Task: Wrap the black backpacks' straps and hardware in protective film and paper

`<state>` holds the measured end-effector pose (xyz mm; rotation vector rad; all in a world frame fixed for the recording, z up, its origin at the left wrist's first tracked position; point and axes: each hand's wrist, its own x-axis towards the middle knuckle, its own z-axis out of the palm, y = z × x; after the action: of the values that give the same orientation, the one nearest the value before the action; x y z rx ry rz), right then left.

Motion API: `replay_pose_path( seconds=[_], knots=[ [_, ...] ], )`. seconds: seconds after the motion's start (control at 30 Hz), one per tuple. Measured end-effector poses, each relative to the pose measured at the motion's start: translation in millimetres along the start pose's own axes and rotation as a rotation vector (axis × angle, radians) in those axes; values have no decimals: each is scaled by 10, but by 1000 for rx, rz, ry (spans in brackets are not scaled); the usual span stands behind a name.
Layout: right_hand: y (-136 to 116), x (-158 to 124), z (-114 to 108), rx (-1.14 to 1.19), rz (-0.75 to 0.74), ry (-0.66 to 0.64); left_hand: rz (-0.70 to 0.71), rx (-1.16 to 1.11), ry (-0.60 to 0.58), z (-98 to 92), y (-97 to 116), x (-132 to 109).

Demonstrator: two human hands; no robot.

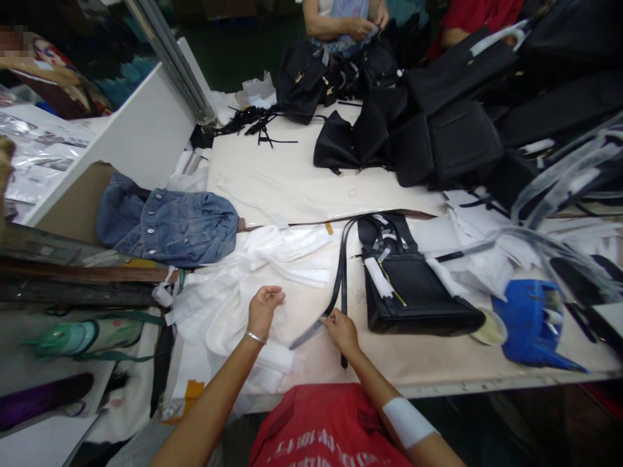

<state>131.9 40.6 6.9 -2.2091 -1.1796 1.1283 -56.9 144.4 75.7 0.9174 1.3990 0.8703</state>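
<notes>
My right hand (341, 332) pinches a black bag strap (335, 292) where its end is covered by a clear plastic sleeve (306, 335). The sleeve points down and left over the table. To the left of it my left hand (265, 310) is held above the table, fingers loosely bent and apart from the thumb, with nothing visible in it. Just right of my right hand lies a black handbag (413, 292), its front zip partly wrapped in white paper. The strap loops up to the top of this bag, and another strap end hangs down beside my right wrist.
White wrapping strips (233, 285) lie at left by a folded denim jacket (189, 224). A blue plastic container (528, 321) stands at right. Several black bags (457, 139) are piled at the back. Across the table a co-worker's hands (363, 27) handle something. A green bottle (92, 334) lies left.
</notes>
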Motion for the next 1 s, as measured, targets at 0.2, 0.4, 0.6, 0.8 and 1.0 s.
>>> replay_pose_path(
  seconds=[0.2, 0.4, 0.6, 0.8, 1.0],
  knots=[
    [-331, -167, -317, -27, -106, 87, 67, -27, -202, 53, 252, -212],
    [-701, -350, -355, 844, -89, -195, 61, 91, -421, 208, 166, -429],
    [-660, -444, -267, 890, -59, -87, -40, 106, -461, 223, 21, -477],
    [-364, -531, -321, 606, -86, -67, -34, 171, -461, 171, -114, -460],
    [168, -635, -360, -369, 40, 99, 86, 293, -442, 81, -53, -509]
  ],
)
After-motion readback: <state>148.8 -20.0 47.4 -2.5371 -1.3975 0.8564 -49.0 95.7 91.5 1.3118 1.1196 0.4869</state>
